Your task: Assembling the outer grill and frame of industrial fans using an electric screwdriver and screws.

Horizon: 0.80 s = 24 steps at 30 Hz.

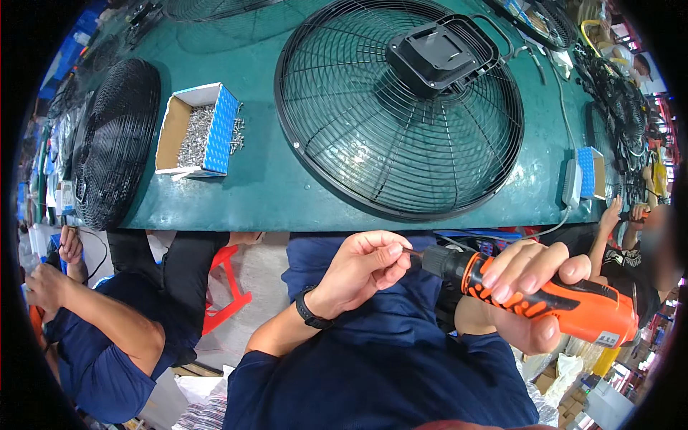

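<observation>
My right hand [529, 287] is wrapped round an orange and black electric screwdriver [573, 312], which lies level and points left. In front of the table edge, my left hand [369, 264] pinches thumb and fingers together at the tip of the screwdriver's thin bit [413, 252]. Whatever sits between those fingertips is too small and hidden to name. Beyond both hands, a large round black fan [358, 154] rests on the green table, its wire guard and square motor housing [441, 54] facing up. An open box of small screws [195, 136] stands to its left.
Loose screws [237, 135] lie beside the box. Another black fan guard [118, 143] stands at the left of the green table [244, 204]. A grey cable [562, 100] runs along the right side to a small blue box [591, 172]. Co-workers sit left and right; a red stool [228, 287] is nearby.
</observation>
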Tool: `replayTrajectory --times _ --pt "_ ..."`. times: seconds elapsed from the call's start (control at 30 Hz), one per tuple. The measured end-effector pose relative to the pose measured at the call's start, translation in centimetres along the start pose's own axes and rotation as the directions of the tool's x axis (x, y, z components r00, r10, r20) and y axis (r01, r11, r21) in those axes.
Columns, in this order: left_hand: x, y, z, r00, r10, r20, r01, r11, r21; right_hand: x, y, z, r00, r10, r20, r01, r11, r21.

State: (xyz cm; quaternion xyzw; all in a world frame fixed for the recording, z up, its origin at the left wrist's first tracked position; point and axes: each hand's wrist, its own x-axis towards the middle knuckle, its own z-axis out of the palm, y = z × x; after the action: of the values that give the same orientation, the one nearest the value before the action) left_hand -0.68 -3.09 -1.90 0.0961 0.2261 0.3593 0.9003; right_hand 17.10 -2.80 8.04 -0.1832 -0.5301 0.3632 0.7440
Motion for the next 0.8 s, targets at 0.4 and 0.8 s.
replayTrajectory --times 0.4,0.8 --pt "2.3 -0.8 1.2 0.974 -0.179 -0.142 0.149 0.968 -0.201 0.3 1.9 0.7 0.994 -0.034 0.108 0.052 0.985 -0.165" --pt "2.6 -1.4 -0.5 0.977 -0.191 -0.096 0.158 0.947 -0.279 2.0 3.0 0.7 0.932 0.202 0.302 -0.133 0.964 -0.232"
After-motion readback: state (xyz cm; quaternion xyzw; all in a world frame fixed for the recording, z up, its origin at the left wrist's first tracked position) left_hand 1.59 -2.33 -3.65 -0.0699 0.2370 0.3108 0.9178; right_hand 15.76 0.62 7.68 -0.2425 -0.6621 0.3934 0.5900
